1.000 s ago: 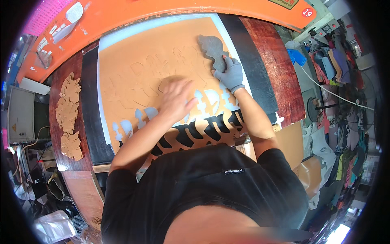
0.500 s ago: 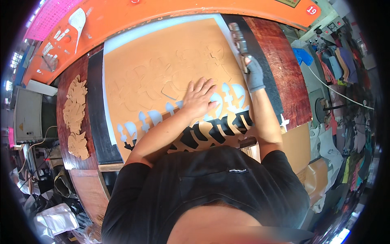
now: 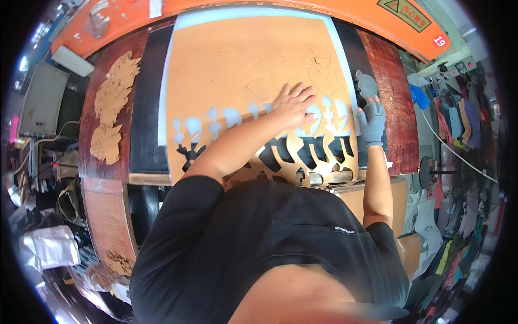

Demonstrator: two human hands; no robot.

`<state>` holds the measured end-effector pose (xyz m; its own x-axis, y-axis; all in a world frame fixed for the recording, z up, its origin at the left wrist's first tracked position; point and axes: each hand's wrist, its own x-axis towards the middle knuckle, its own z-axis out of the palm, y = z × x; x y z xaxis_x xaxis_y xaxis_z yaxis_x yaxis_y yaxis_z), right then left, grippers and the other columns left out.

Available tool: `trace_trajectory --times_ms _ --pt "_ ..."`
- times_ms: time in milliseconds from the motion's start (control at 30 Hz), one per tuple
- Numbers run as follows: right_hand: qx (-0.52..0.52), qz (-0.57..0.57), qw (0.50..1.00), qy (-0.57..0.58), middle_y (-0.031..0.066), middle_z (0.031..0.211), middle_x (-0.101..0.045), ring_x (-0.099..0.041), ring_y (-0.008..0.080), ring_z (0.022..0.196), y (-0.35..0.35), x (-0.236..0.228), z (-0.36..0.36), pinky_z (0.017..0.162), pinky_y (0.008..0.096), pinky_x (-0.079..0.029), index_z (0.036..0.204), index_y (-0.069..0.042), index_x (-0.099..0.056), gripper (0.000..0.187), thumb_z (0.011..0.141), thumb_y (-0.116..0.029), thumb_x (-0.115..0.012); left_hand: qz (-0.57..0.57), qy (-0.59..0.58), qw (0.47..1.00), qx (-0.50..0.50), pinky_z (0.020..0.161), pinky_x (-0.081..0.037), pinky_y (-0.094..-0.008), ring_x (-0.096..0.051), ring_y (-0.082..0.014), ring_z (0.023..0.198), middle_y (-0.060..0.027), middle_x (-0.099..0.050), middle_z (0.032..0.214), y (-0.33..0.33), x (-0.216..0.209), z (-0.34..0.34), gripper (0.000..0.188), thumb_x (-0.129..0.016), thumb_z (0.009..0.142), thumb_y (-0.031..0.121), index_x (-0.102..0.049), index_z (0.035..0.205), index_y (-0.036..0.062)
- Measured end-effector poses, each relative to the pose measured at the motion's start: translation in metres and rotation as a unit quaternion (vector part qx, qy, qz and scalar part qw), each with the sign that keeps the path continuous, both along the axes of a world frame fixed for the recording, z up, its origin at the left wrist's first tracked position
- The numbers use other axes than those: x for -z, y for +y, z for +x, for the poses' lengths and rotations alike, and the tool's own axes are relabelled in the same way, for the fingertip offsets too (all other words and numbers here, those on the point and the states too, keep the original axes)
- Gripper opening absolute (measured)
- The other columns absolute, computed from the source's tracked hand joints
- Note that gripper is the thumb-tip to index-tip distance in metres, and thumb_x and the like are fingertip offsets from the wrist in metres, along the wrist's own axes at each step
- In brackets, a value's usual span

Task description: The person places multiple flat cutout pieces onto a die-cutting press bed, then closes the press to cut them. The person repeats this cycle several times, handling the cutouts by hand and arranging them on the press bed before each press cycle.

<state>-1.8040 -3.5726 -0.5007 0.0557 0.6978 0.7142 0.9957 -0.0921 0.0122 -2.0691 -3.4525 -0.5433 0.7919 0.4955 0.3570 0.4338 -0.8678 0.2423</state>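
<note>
A large tan leather sheet (image 3: 243, 65) lies flat on the cutting board, with rows of cut-out holes along its near edge. My left hand (image 3: 294, 102) is bare and pressed flat on the sheet, fingers spread, just above the holes. My right hand (image 3: 371, 123) wears a grey glove and grips a grey metal cutting die (image 3: 366, 85) at the sheet's right edge, over the black strip.
Stacks of cut tan pieces (image 3: 110, 108) lie on the dark red table (image 3: 391, 92) at the left. An orange machine frame (image 3: 324, 8) runs along the far side. More tan pieces (image 3: 116, 263) sit low at the left. Cluttered shelves stand at the right.
My right hand has drawn the die from the far right part of the sheet toward me along its right edge. My left hand slid right and nearer the holes.
</note>
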Motion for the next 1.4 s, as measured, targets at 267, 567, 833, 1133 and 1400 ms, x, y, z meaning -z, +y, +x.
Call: trace_trajectory --times_ms 267,567,833,1133,1400 --pt "-0.149 -0.088 0.984 -0.039 0.0241 0.119 -0.052 -0.048 0.0395 0.110 0.050 0.003 -0.066 0.094 0.0440 -0.038 0.113 0.000 -0.055 0.038 0.082 -0.021 -0.056 0.006 0.040 0.999 -0.011 0.109 -0.012 -0.0505 -0.016 -0.0246 0.138 -0.0037 -0.024 0.148 -0.034 0.003 -0.009 0.061 -0.042 0.088 0.047 -0.033 0.139 0.0149" --pt "-0.087 -0.115 0.987 -0.069 0.0212 0.125 -0.051 -0.045 0.0385 0.115 0.016 0.021 -0.060 0.096 0.0441 -0.036 0.118 -0.002 -0.054 0.042 0.084 -0.026 -0.054 -0.018 -0.148 0.988 -0.032 0.106 -0.019 -0.0512 -0.026 -0.0297 0.132 -0.0098 -0.036 0.139 -0.095 0.017 -0.043 0.057 -0.059 0.081 0.036 -0.043 0.129 0.0108" --pt "-0.119 -0.097 0.986 -0.056 0.0258 0.120 -0.052 -0.047 0.0430 0.111 -0.005 0.015 -0.058 0.095 0.0469 -0.038 0.115 0.002 -0.054 0.043 0.080 -0.023 -0.057 -0.004 -0.260 0.869 -0.422 0.098 -0.030 -0.0477 -0.039 -0.0382 0.117 -0.0222 -0.045 0.125 -0.098 0.040 -0.239 0.050 -0.066 0.073 0.023 -0.049 0.113 -0.0002" --pt "-0.165 -0.184 0.966 0.073 0.0219 0.110 -0.057 -0.053 0.0378 0.101 0.041 -0.054 -0.151 0.087 0.0416 -0.043 0.107 0.001 -0.057 0.039 0.080 -0.028 -0.056 -0.418 -0.389 0.698 -0.432 0.077 -0.048 -0.0296 -0.062 -0.0217 0.089 -0.0159 -0.061 0.103 -0.019 0.016 -0.313 0.062 -0.063 0.079 0.028 -0.042 0.126 -0.0054" --pt "-0.355 -0.331 0.862 0.146 0.0160 0.118 -0.053 -0.051 0.0296 0.112 0.075 -0.041 -0.310 0.093 0.0344 -0.041 0.115 -0.001 -0.054 0.042 0.083 -0.027 -0.062 -0.616 -0.441 0.624 -0.191 0.078 -0.050 -0.0327 -0.062 -0.0201 0.090 -0.0136 -0.062 0.102 0.011 -0.018 -0.312 0.034 -0.057 0.088 0.019 -0.053 0.114 -0.0018"
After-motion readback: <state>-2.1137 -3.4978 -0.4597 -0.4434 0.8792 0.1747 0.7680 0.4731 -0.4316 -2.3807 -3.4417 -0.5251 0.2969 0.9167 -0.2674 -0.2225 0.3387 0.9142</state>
